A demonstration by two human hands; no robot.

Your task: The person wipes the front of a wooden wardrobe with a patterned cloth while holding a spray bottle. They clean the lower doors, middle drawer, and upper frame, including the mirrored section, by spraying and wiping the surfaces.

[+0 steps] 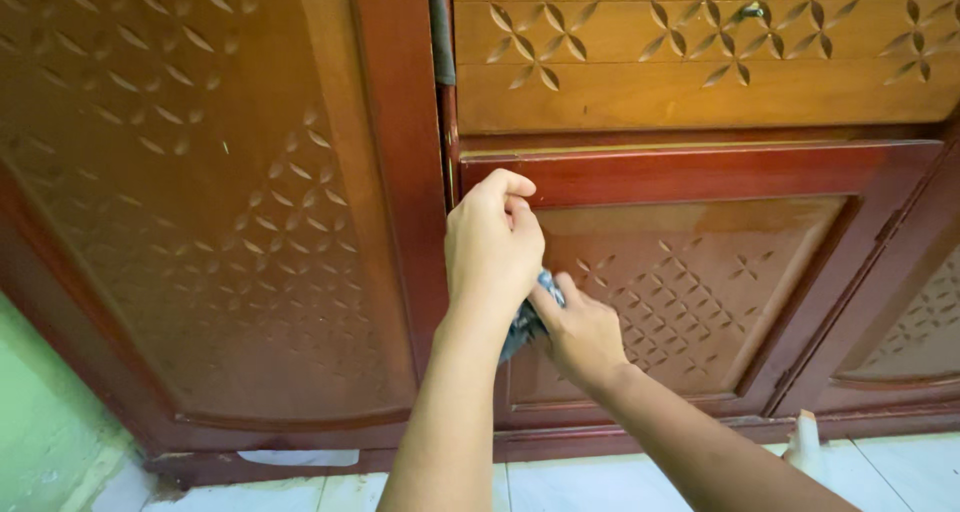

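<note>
Red-brown cabinet door (700,302) w/ carved four-petal lattice, lighter tan-orange drawer front (700,62) above it w/ same petal motif, grey-blue cloth (522,324) at door's left edge, green wall (40,422) far left

This looked like a room in a home. A large reddish wooden wardrobe (250,222) with carved leaf patterns on its doors filled the view, standing on a pale tiled floor (600,482) beside a green wall (40,422) at the left.

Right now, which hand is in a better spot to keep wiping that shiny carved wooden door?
Probably the right hand: it holds the crumpled grey-blue cloth against the reddish carved wooden cabinet door. The left hand is busy, its fingers curled at the door's top corner.
</note>
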